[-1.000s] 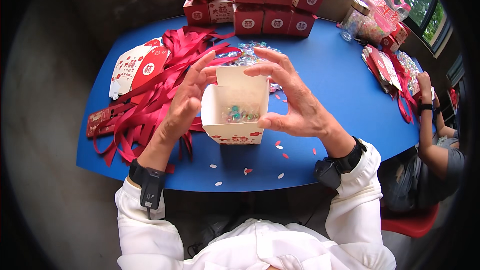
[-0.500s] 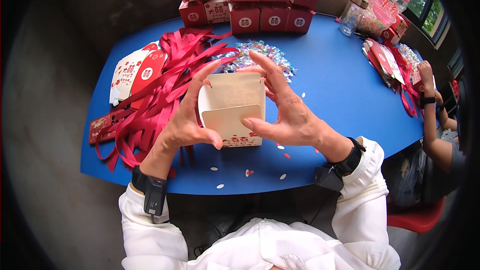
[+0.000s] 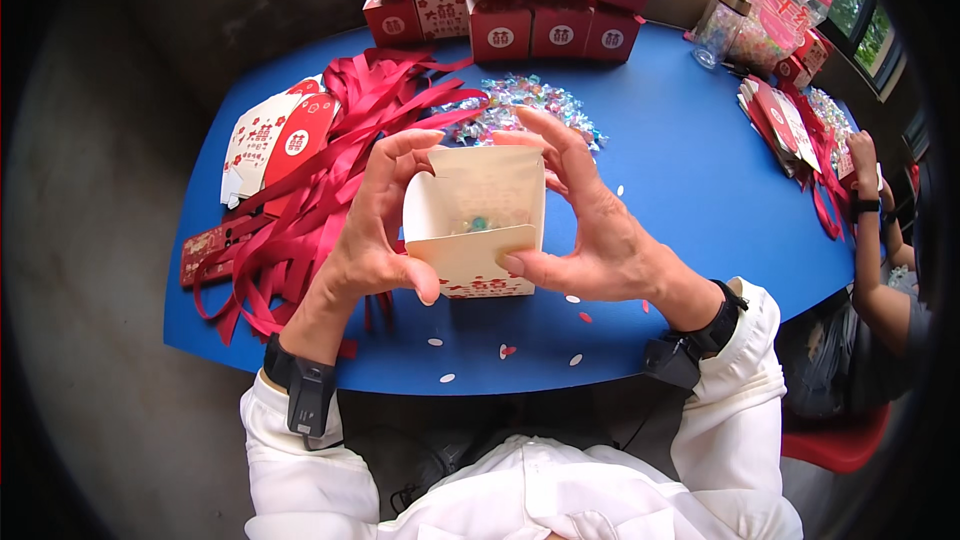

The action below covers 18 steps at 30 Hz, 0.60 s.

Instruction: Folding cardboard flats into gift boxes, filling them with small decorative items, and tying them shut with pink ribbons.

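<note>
An open cream-and-red gift box (image 3: 470, 252) stands on the blue table, its top flaps raised and small wrapped candies (image 3: 479, 225) showing inside. My left hand (image 3: 365, 250) curves around its left side, thumb at the front corner and fingers toward the back. On the other side, my right hand (image 3: 605, 245) presses its thumb against the front panel, with its fingers reaching behind the right flap. The fingertips behind the box are partly hidden. Just beyond it lies a pile of shiny wrapped candies (image 3: 525, 105).
Loose red ribbons (image 3: 325, 190) and flat folded boxes (image 3: 265, 140) lie at left, beside a red patterned case (image 3: 205, 252). Finished boxes (image 3: 560, 30) are stacked at the back. A jar (image 3: 720, 28) stands far right, near another person's arms (image 3: 868, 230). Confetti dots the front edge.
The box's mouth is wider now, and candies have come into sight inside it. My right hand has shifted slightly right. The whole view has moved a little.
</note>
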Each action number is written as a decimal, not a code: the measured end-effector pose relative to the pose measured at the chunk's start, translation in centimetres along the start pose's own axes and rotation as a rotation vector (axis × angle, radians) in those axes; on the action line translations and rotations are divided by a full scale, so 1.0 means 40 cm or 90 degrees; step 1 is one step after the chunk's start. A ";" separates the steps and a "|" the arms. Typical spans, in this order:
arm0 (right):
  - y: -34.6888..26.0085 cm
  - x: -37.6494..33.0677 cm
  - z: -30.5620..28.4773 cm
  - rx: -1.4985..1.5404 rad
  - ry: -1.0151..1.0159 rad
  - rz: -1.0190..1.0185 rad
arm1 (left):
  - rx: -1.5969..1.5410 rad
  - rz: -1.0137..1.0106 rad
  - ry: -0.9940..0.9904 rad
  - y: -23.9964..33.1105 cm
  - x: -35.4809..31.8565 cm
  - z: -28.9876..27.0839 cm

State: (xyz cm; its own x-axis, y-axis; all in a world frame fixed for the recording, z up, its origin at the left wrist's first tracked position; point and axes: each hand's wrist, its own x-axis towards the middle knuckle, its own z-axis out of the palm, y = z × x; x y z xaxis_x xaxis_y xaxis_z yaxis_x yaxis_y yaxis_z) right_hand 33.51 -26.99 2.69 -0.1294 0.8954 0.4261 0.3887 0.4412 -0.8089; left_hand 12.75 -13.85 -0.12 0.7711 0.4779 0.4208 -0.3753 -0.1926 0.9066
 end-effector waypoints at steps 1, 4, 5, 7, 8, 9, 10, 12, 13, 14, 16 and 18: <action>0.003 0.000 0.003 0.000 0.001 0.003 | -0.003 0.012 0.004 -0.003 0.003 0.000; 0.006 0.001 0.010 0.039 0.039 0.001 | 0.011 0.009 0.017 0.015 0.005 0.010; 0.009 0.000 0.012 0.042 0.038 0.006 | 0.026 -0.008 0.026 0.020 0.005 0.012; 0.012 -0.003 0.013 0.045 0.038 0.012 | 0.035 -0.018 0.025 0.020 0.000 0.008; 0.012 -0.005 0.014 0.033 0.018 0.011 | 0.046 -0.029 0.024 0.020 -0.003 0.005; 0.011 -0.006 0.016 0.021 -0.002 0.010 | 0.045 -0.031 0.024 0.020 -0.003 0.005; 0.005 -0.008 0.017 0.022 -0.002 0.011 | 0.081 -0.014 0.021 0.020 -0.003 0.004; -0.008 -0.015 0.015 -0.043 0.017 0.016 | 0.114 0.002 0.015 0.021 0.000 0.007; -0.006 -0.014 0.015 -0.044 0.018 0.018 | 0.147 0.008 0.015 0.023 0.000 0.010; -0.001 -0.011 0.017 -0.061 0.035 -0.011 | 0.181 0.014 0.017 0.023 -0.001 0.011; 0.004 -0.008 0.015 -0.077 0.052 -0.038 | 0.212 0.049 -0.015 0.015 0.001 0.000; -0.003 -0.004 0.007 -0.153 0.033 -0.033 | 0.247 0.085 -0.045 0.022 -0.001 0.000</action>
State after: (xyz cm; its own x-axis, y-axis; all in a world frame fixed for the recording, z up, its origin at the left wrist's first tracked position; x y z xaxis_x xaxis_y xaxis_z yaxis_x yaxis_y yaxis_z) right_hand 33.25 -27.18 2.61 -0.1100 0.8644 0.4906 0.5892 0.4542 -0.6682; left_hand 12.39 -14.02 0.65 0.7667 0.3697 0.5249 -0.2632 -0.5647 0.7822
